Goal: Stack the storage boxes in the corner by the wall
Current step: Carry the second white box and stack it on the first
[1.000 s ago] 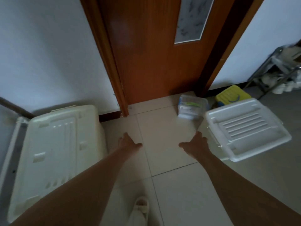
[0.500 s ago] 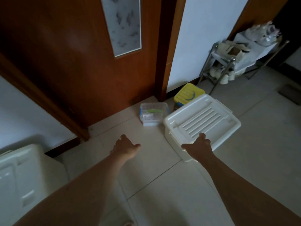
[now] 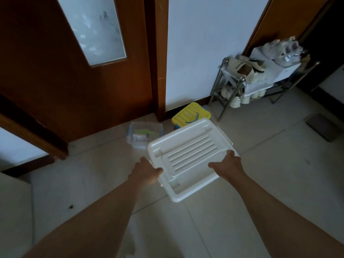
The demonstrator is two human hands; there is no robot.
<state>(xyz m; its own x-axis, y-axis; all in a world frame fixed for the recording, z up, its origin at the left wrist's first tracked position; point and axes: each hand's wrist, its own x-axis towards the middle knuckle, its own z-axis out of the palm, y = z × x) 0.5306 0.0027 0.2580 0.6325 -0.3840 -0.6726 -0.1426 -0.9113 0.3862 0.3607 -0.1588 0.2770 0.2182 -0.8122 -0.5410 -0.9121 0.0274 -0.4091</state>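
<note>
Both arms stretched out forward and down, bare forearms. Left hand [image 3: 147, 173] clamped on the near-left edge of the white storage box [image 3: 189, 157], thumb lying on top of the lid, other fingers tucked out of sight under the rim. Right hand [image 3: 229, 164] gripping the near-right edge, thumb pointing inward across the lid, fingers wrapped over the side. Box sitting skewed on the tiled floor [image 3: 260, 183], ribbed lid on, out from the wall [image 3: 204, 43]; can't tell if lifted yet.

Three boxes in total here: that white one, a small clear box [image 3: 143, 134] just behind its far-left corner by the wooden door [image 3: 65, 81], and a yellow-lidded box [image 3: 189, 113] tucked against the skirting, partly hidden behind the white one. One metal shoe rack [image 3: 256, 79] further right along the wall, loaded with pale shoes, too blurry to count.
</note>
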